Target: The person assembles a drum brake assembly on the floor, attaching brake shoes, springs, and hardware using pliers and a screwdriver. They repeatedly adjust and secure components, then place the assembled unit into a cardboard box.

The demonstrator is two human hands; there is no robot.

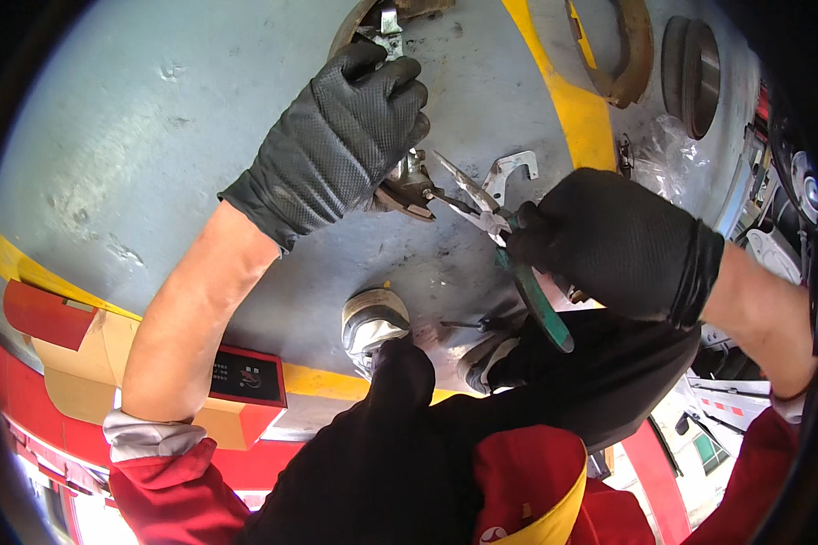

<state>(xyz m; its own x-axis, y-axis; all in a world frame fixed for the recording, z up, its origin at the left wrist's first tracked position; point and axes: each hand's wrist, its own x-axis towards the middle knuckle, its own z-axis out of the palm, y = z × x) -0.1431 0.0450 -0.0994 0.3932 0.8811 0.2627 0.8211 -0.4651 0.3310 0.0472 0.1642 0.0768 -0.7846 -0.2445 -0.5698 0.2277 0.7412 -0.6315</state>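
My left hand [341, 136], in a black textured glove, is closed around a brake shoe assembly; its curved shoe [409, 206] and metal fittings show past the fingers, and the rest is hidden under the hand. In my right hand [607, 238], also gloved in black, is a pair of needle-nose pliers [538, 300] with green handles. The jaws of the pliers are spread, with one tip close to the metal fitting at the end of the assembly; whether they touch, I cannot tell. A flat hooked metal lever [511, 170] lies on the grey floor just beyond the pliers.
Curved brake shoes [630, 54] and a round dark ring-like part [690, 78] lie at the upper right, near clear plastic wrapping [668, 157]. By my feet is a dark slim tool [460, 324]. An open cardboard box [82, 361] stands at the lower left. Yellow lines [572, 102] cross the floor.
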